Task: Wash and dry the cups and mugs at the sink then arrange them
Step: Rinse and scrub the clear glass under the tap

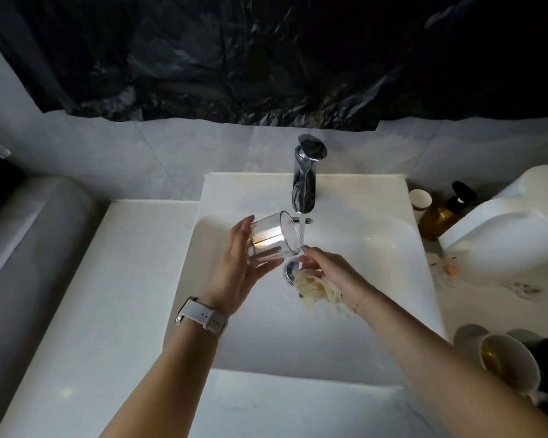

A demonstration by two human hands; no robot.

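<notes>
Clear glass [274, 240] lay tipped on its side in my left hand [238, 270], fingers curled round it, mouth just beside the running tap [304, 178] over the sink [377, 279]. My right hand [332, 273] pinched a cloth [314, 287] under the stream, beside the drain.

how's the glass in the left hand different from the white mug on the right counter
The glass is clear, and the left hand holds it tipped sideways beside the running water over the sink. The white mug is opaque with a brownish inside and rests untouched on the counter. Both lean with their mouths off vertical.
</notes>
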